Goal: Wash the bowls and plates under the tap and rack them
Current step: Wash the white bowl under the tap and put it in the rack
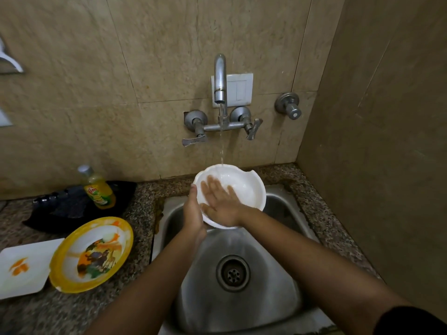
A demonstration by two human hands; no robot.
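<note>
A white bowl (244, 187) with a chipped rim is tilted under the running tap (220, 78), over the steel sink (278, 281). My left hand (192, 213) grips the bowl's left rim, thumb on the edge. My right hand (219, 201) lies flat inside the bowl with straight fingers pressed on its wet surface. Water falls onto the bowl's far inner side. On the counter to the left lie a yellow-rimmed picture plate (92, 253) and a white square plate (24, 269) with orange stains.
A yellow dish-soap bottle (99, 189) stands on a dark tray (60, 209) at the back left of the granite counter (142, 189). Tap handles (193, 140) stick out of the tiled wall. A side wall (375, 141) closes the right.
</note>
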